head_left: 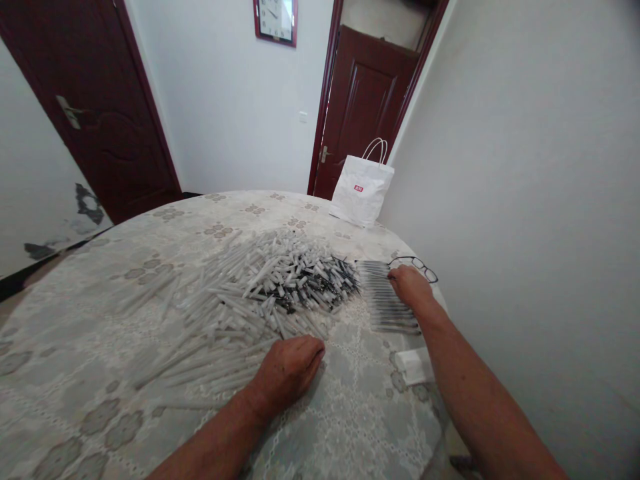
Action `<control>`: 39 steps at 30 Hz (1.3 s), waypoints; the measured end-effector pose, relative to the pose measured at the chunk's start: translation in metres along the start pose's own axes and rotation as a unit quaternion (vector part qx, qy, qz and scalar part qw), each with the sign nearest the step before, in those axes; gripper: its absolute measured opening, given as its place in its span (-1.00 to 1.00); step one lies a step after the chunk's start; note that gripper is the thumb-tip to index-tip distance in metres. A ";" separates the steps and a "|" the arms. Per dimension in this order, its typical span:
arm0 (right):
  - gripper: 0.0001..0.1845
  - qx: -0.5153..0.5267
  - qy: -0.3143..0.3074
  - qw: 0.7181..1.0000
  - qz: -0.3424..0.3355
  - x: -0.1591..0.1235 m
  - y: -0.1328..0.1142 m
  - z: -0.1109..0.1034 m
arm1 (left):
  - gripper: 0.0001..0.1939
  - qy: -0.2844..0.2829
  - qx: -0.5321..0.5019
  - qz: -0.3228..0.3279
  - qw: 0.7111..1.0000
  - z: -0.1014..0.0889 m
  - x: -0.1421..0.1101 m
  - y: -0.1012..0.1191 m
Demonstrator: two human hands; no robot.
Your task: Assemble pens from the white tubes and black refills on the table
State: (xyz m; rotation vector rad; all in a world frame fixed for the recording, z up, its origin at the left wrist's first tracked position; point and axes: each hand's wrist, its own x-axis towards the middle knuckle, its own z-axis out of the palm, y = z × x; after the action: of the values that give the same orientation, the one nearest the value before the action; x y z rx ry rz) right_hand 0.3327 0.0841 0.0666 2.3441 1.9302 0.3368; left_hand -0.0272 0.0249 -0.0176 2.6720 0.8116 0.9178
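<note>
A big heap of white pen parts [220,313], long tubes and short caps, covers the middle of the table, with dark thin pieces [320,287] on its right side. To the right of the heap, slim grey-and-dark pen-like sticks [385,297] lie side by side in a neat row. My right hand [411,287] is over the far right part of this row, fingers pinched together; what they grip is hidden. My left hand [295,363] rests closed at the heap's near edge, its fingers curled under. Anything inside it is out of sight.
A flowered cloth [345,413] covers the round table. Eyeglasses [425,269] lie beyond my right hand, and a white packet [414,366] lies nearer me. A white paper bag [363,190] stands at the far edge, near the right wall.
</note>
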 end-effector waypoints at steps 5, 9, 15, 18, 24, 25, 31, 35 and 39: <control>-0.68 -0.015 -0.018 1.000 -0.004 0.022 -0.007 0.022 | -0.83 0.002 0.007 0.005 1.000 0.001 0.000 -0.001; -0.68 -0.024 -0.027 0.999 0.003 0.029 -0.005 0.033 | -0.83 0.005 0.003 0.004 1.000 -0.001 0.001 0.000; -0.66 -0.029 -0.028 0.999 0.024 0.033 -0.001 0.041 | -0.83 -0.011 -0.003 0.002 1.000 -0.001 0.001 -0.001; -0.66 -0.025 -0.027 0.999 0.028 0.035 0.000 0.041 | -0.84 -0.019 -0.007 0.003 1.000 -0.001 0.001 -0.001; -0.66 -0.014 -0.027 0.999 0.010 0.040 0.000 0.041 | -0.85 -0.011 -0.004 0.010 1.000 -0.003 0.002 -0.002; -0.66 -0.011 -0.027 1.000 0.004 0.042 0.000 0.041 | -0.85 -0.009 -0.002 0.010 1.000 -0.003 0.002 -0.002; -0.67 0.006 -0.049 0.997 -0.057 0.050 0.001 0.040 | -0.86 0.000 0.014 0.019 1.000 -0.005 0.004 0.000; -0.71 0.003 -0.050 0.996 -0.067 0.054 0.003 0.041 | -0.86 -0.004 0.023 0.025 0.999 -0.006 0.003 0.001; -0.69 -0.010 -0.039 0.998 -0.052 0.057 0.003 0.045 | -0.86 0.000 0.026 0.017 1.000 -0.007 0.001 0.002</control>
State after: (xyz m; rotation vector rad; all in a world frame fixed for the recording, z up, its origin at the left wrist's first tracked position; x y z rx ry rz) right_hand 0.3557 0.1420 0.0299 2.1978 1.9933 0.2508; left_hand -0.0301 0.0243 -0.0109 2.7386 0.8031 0.9172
